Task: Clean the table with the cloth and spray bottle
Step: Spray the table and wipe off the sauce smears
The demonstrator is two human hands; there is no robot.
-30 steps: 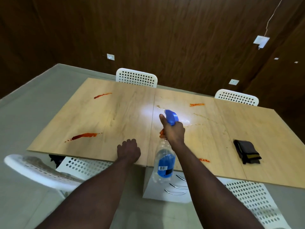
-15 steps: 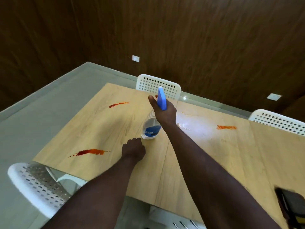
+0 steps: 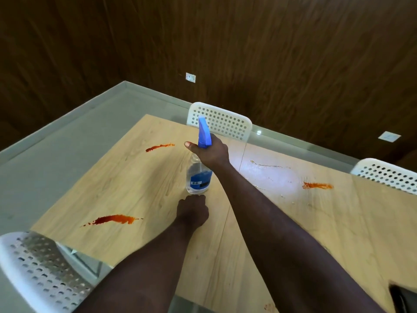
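Wooden table lies beneath both grips; right grip is closed round the neck of the spray bottle, with the blue trigger head above the fingers and the clear body below; left grip is curled in a fist, holding nothing, just nearside of the bottle's base; a red smear lies left of it; dark cloth, partly cut off, sits well right of both.

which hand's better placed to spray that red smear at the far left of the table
Right. The right hand grips the spray bottle near that smear, likely ready to squeeze; the left hand rests curled on the table, holding nothing.
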